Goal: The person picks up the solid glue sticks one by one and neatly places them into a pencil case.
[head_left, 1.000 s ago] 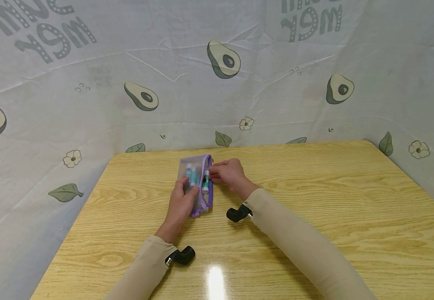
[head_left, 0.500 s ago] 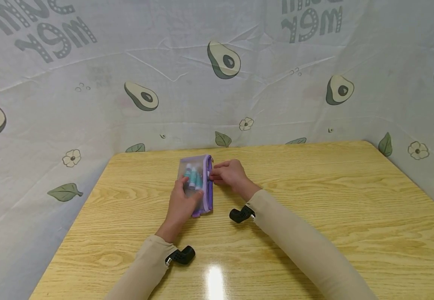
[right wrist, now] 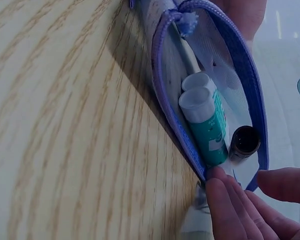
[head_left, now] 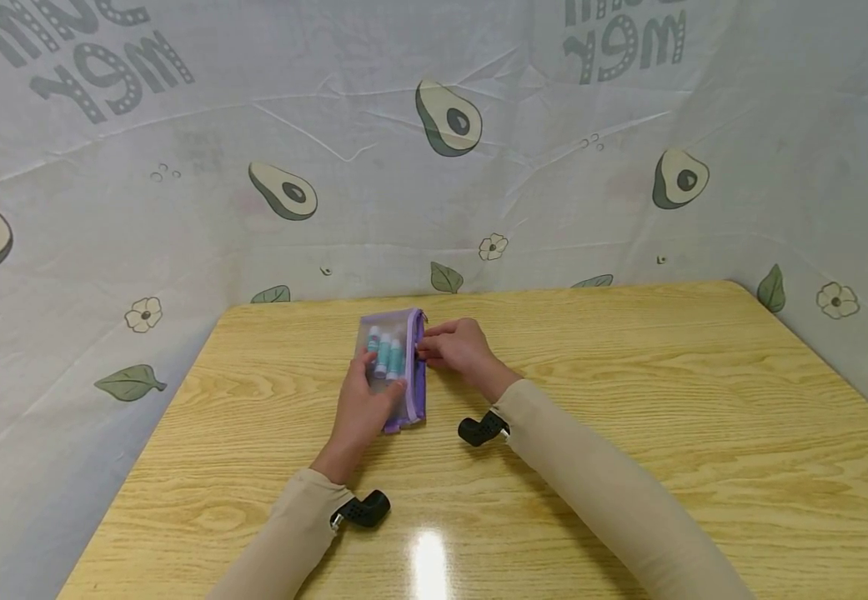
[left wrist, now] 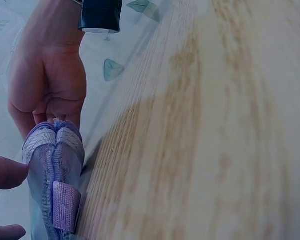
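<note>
A see-through mesh pouch with purple edging [head_left: 415,393] lies on the table in the head view, its zipped side parted towards the right. Several teal tubes with white ends, which look like glue sticks [head_left: 383,357], show through the mesh. My left hand [head_left: 359,403] rests on the pouch, thumb and fingers spread across its upper face. At the parted mouth is my right hand [head_left: 462,348]; in the right wrist view its thumb and fingers [right wrist: 225,205] stand apart at the rim. Inside lie glue sticks [right wrist: 210,127] and a dark round-ended piece [right wrist: 245,141].
The wood-grain table [head_left: 614,367] extends to both sides of the pouch and in front of it. A printed cloth with avocados [head_left: 373,225] hangs behind it. Black wrist cameras [head_left: 366,509] sit at both sleeves.
A glue stick that lay in the parted mouth one second ago has moved left, deeper into the pouch. The sticks inside have shifted. The right hand stays at the mouth, the left on the pouch.
</note>
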The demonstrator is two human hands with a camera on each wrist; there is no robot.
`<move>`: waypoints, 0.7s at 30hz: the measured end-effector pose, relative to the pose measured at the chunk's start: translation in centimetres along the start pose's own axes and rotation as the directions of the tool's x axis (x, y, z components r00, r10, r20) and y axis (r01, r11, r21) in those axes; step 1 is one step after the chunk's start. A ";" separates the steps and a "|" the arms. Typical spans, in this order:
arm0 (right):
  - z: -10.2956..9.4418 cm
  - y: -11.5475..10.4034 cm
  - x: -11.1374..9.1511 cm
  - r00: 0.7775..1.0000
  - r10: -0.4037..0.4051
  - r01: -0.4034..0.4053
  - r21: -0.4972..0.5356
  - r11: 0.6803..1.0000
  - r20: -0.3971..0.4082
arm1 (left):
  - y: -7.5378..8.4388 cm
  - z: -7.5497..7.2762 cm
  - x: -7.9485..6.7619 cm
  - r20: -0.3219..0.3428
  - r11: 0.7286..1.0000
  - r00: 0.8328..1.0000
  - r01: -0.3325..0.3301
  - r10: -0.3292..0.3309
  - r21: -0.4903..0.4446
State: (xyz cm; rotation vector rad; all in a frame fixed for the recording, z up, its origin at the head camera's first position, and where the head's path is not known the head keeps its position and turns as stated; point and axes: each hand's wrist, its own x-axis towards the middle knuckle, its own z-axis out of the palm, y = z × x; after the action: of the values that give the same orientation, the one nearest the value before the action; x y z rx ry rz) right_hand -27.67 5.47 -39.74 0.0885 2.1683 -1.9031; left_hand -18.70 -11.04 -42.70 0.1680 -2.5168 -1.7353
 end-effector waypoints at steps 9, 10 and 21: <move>-0.4 -0.2 -0.2 1.000 0.010 -0.010 -0.017 1.000 -0.002 | 0.1 -0.1 -0.1 -0.007 1.000 1.000 0.007 -0.007 0.000; -0.4 -0.2 -0.2 1.000 0.011 -0.011 -0.018 1.000 -0.002 | 0.0 -0.1 -0.1 -0.008 1.000 1.000 0.009 -0.009 -0.001; -0.7 -0.5 -0.6 1.000 0.011 -0.011 -0.017 1.000 0.011 | 0.4 -0.2 -0.2 -0.010 1.000 1.000 0.015 -0.015 -0.023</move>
State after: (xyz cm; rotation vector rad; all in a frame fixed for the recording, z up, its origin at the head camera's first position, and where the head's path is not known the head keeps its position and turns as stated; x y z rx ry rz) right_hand -27.30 6.17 -39.03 0.0859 2.1718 -1.8746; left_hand -18.50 -11.07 -42.27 0.1943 -2.4939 -1.7637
